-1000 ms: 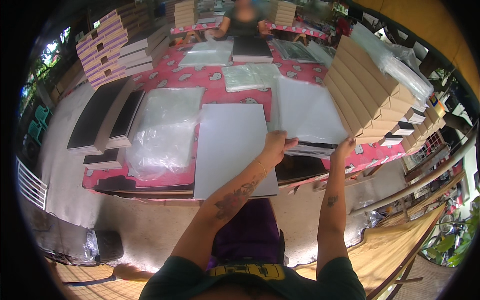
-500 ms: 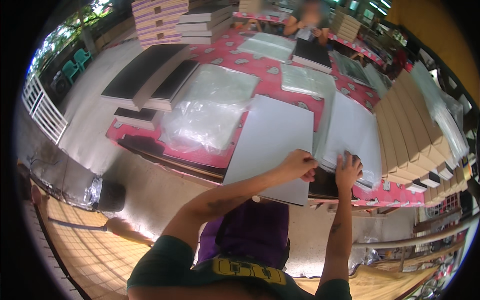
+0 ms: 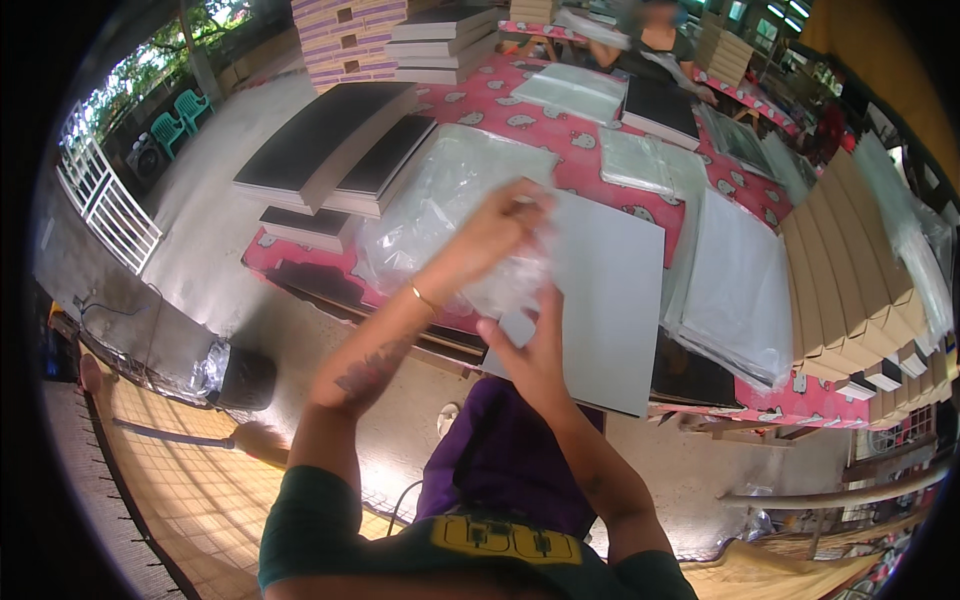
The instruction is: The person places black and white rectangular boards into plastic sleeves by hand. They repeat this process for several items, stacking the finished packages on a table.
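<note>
A white board (image 3: 610,290) lies at the table's front edge, slightly overhanging it. To its left is a pile of clear plastic bags (image 3: 420,200). My left hand (image 3: 505,228), smeared by motion, is above the pile with fingers curled, pinching a crumpled clear plastic bag (image 3: 515,285). Below it my right hand (image 3: 535,350) reaches over the board's left side, thumb and fingers apart. Whether its fingertips touch the plastic is unclear. To the right of the board lies a stack of plastic-wrapped white sheets (image 3: 735,280).
Black-topped blocks (image 3: 325,135) stand at the left on the pink patterned table (image 3: 560,150). A long row of brown cardboard boxes (image 3: 850,270) lines the right side. More plastic bundles (image 3: 645,160) lie farther back. Another person (image 3: 655,50) is across the table.
My left hand has moved up and left from the board onto the plastic. My right hand has left the wrapped stack and come left over the board. The view has shifted slightly.
</note>
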The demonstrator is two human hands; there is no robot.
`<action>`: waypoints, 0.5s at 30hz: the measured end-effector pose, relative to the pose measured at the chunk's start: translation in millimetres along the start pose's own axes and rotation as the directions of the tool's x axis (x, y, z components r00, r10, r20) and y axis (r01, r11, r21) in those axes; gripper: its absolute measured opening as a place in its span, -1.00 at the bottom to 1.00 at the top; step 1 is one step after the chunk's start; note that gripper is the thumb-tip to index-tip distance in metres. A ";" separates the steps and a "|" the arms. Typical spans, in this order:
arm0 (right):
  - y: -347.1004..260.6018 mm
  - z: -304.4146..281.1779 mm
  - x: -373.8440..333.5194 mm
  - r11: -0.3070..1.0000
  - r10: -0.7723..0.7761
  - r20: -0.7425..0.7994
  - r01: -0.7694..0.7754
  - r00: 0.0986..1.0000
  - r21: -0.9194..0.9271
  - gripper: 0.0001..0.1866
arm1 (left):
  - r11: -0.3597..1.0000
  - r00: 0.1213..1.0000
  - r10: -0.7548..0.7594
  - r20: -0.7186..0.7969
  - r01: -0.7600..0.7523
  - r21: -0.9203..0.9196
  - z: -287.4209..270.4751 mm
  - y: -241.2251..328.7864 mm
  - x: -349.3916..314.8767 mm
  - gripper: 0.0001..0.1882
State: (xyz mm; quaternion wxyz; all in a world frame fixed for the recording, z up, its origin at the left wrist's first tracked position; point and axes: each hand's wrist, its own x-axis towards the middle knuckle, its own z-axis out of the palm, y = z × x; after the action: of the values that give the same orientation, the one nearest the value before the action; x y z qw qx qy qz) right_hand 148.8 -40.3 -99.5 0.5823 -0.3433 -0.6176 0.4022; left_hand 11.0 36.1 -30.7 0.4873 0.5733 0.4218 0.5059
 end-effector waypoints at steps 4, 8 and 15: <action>12.3 -33.6 32.7 0.816 0.372 -0.124 -0.261 0.920 0.516 -0.58 | 0.968 0.991 0.087 0.098 -0.061 -0.243 29.4 24.9 -7.7 -0.63; 37.2 -112.2 39.8 0.691 0.552 0.018 -0.470 0.834 0.549 -0.63 | 0.788 0.916 0.394 0.077 -0.379 0.485 40.6 -41.5 -5.9 -0.62; 31.8 -142.2 17.9 0.659 0.567 0.160 -0.561 0.808 0.501 -0.73 | 0.796 0.942 0.337 -0.007 -0.281 0.536 101.6 -83.1 -28.8 -0.71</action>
State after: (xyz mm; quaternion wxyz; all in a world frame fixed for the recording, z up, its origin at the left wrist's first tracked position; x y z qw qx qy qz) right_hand 287.4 3.5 -120.4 0.5027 -0.3470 -0.3433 0.7135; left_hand 108.7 8.7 -118.8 0.1997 0.7193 0.4693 0.4717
